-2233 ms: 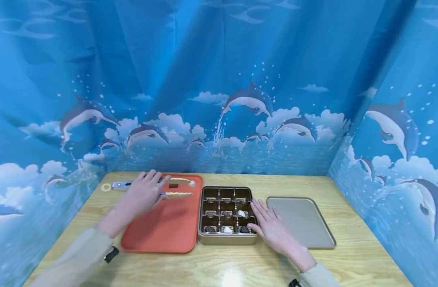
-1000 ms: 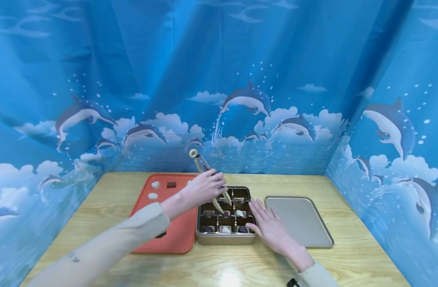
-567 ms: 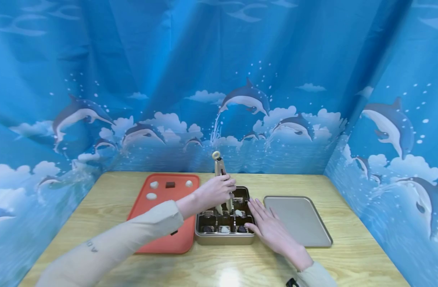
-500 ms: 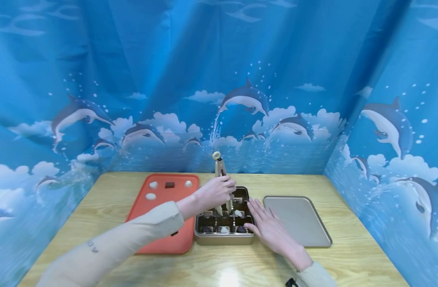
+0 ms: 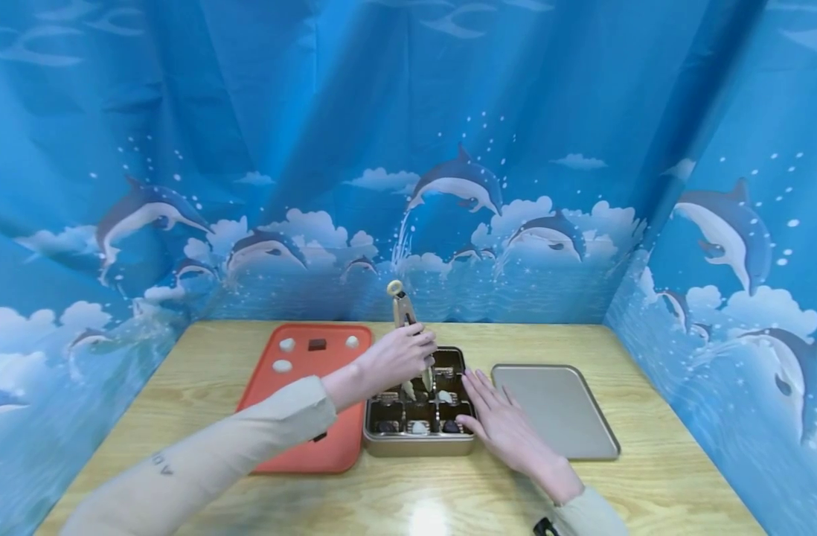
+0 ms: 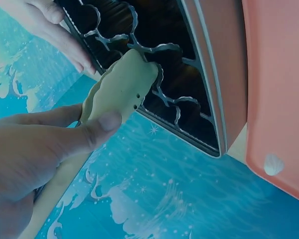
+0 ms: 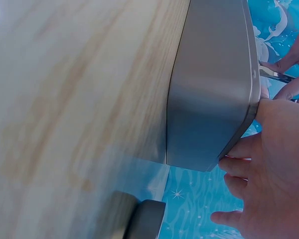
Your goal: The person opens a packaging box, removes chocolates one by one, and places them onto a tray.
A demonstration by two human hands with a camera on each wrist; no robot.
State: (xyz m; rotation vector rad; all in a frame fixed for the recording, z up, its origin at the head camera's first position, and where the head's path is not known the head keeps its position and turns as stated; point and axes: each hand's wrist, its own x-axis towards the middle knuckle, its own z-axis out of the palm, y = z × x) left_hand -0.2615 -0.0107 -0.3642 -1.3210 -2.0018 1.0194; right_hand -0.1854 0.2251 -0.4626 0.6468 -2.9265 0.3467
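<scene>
My left hand [image 5: 390, 362] grips a pair of tongs [image 5: 403, 307] with yellowish tips and a ring at the top end. In the left wrist view, the thumb presses on a broad pale tip [image 6: 124, 82] that reaches over the divided box [image 6: 217, 74]. From the head, the tips point down into the middle compartment, around a dark chocolate [image 5: 422, 397]. The metal box [image 5: 418, 447] holds dark and white chocolates in its front row and another white chocolate [image 5: 445, 397] at the middle right. My right hand [image 5: 509, 432] rests its straight fingers along the box's right side.
Left of the box lies a red tray [image 5: 341, 439] carrying white shell-like pieces [image 5: 283, 366] and a brown block [image 5: 317, 345]. On the right lies a flat grey lid [image 5: 556, 413]. A blue dolphin-print curtain [image 5: 355, 186] rises behind the wooden table [image 5: 489, 499].
My left hand has carried the tongs from the red tray right to the box and lowered the tips into it. Lately the tongs tilt slightly left. My right hand stays against the box.
</scene>
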